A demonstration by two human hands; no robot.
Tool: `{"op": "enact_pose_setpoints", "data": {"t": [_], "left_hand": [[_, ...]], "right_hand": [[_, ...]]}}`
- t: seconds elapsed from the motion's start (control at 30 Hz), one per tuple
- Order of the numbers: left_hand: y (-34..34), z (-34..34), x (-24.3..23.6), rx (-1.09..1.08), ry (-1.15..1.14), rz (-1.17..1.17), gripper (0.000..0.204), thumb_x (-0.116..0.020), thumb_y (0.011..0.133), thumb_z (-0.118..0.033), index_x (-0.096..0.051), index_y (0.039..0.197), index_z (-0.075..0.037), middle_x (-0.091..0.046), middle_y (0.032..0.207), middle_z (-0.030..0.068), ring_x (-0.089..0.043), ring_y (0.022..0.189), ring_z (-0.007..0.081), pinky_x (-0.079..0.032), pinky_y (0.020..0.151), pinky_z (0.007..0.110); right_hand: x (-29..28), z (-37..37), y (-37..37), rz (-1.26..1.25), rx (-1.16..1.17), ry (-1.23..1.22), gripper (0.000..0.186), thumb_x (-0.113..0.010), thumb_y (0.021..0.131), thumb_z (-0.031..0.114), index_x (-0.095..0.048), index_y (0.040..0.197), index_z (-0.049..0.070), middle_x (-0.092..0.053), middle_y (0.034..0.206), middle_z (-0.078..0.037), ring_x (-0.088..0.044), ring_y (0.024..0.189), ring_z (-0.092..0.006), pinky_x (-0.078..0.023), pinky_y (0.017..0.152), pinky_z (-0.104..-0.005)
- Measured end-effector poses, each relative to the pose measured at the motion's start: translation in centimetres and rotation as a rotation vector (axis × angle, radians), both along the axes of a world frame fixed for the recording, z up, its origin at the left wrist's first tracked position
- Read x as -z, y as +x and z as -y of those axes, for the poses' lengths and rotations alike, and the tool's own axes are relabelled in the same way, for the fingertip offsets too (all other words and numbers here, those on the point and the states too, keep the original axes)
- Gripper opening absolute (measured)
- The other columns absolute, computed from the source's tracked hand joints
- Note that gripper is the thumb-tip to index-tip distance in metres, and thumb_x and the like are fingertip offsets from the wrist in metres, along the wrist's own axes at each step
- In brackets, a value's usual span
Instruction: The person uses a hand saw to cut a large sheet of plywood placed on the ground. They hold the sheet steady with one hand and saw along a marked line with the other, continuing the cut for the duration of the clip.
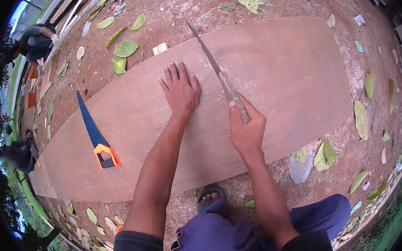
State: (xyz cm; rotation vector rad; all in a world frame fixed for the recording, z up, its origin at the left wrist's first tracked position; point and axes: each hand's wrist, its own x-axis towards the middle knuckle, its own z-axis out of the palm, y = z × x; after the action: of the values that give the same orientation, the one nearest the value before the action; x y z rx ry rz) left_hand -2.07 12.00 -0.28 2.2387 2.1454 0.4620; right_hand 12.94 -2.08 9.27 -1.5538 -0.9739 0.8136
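Observation:
A large thin brown wooden sheet (282,81) lies across the ground in front of me. My left hand (180,90) rests flat on it, fingers spread, to the left of a handsaw. My right hand (249,126) is closed around the wooden handle of that handsaw (208,55). Its narrow dark blade points away from me and reaches the sheet's far edge. Pale sawdust and splinters are scattered beside the blade. A second handsaw (91,122), with a dark blue blade and an orange and black handle, lies on the sheet at the left, touched by neither hand.
Large leaves (126,48) and bits of litter are strewn over the reddish soil. One person (38,41) crouches at the far left near orange-brown pieces (31,98); another person (22,151) is at the left edge. My sandalled foot (210,198) is by the sheet's near edge.

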Motion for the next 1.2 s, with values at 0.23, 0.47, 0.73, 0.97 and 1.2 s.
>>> {"op": "enact_pose_setpoints", "data": {"t": [0.23,0.47,0.73,0.97,1.2], "left_hand": [[-0.5,0.1,0.9,0.032,0.067,0.284,0.057,-0.047,0.103,-0.030,-0.043,0.152,-0.002,-0.042,0.157,0.0225,-0.030,0.151,0.0393,-0.014,0.125,0.056],[-3.7,0.9,-1.6,-0.030,0.098,0.997,0.044,-0.049,0.106,-0.020,-0.051,0.142,0.006,-0.056,0.143,0.0239,-0.050,0.138,0.0314,-0.035,0.117,0.039],[-5.2,5.2,-5.5,-0.084,0.119,1.019,0.045,-0.047,0.108,-0.019,-0.050,0.142,0.009,-0.056,0.143,0.0230,-0.050,0.138,0.0283,-0.034,0.118,0.039],[-3.2,8.8,-3.8,-0.098,0.017,0.888,0.043,-0.051,0.105,-0.016,-0.052,0.141,0.008,-0.055,0.144,0.0253,-0.050,0.138,0.0337,-0.036,0.116,0.044],[-1.0,7.7,-1.8,0.115,0.070,0.523,0.043,-0.056,0.101,-0.014,-0.055,0.139,0.007,-0.052,0.144,0.0293,-0.045,0.139,0.0460,-0.033,0.118,0.052]], "right_hand": [[-1.4,13.5,1.8,-0.076,0.113,-0.011,0.041,-0.060,0.098,0.011,-0.061,0.131,-0.013,-0.060,0.072,-0.007,-0.051,0.061,-0.0083,-0.042,0.056,-0.0250],[-1.5,16.8,3.6,-0.145,0.163,0.147,0.058,-0.058,0.102,0.022,-0.044,0.141,-0.018,-0.041,0.057,0.000,-0.038,0.048,-0.0086,-0.032,0.044,-0.0263],[-2.9,23.7,4.7,-0.014,0.150,-0.007,0.054,-0.063,0.099,0.027,-0.056,0.130,-0.017,-0.056,0.062,-0.007,-0.050,0.050,-0.0127,-0.042,0.047,-0.0288],[-4.2,22.6,3.5,0.189,0.136,-0.081,0.044,-0.063,0.096,0.030,-0.067,0.105,-0.013,-0.060,0.061,-0.006,-0.051,0.050,-0.0124,-0.041,0.047,-0.0303],[-4.8,21.3,3.4,0.274,0.011,-0.122,0.041,-0.066,0.094,0.033,-0.072,0.098,-0.008,-0.058,0.058,-0.009,-0.053,0.048,-0.0204,-0.042,0.049,-0.0345]]}}
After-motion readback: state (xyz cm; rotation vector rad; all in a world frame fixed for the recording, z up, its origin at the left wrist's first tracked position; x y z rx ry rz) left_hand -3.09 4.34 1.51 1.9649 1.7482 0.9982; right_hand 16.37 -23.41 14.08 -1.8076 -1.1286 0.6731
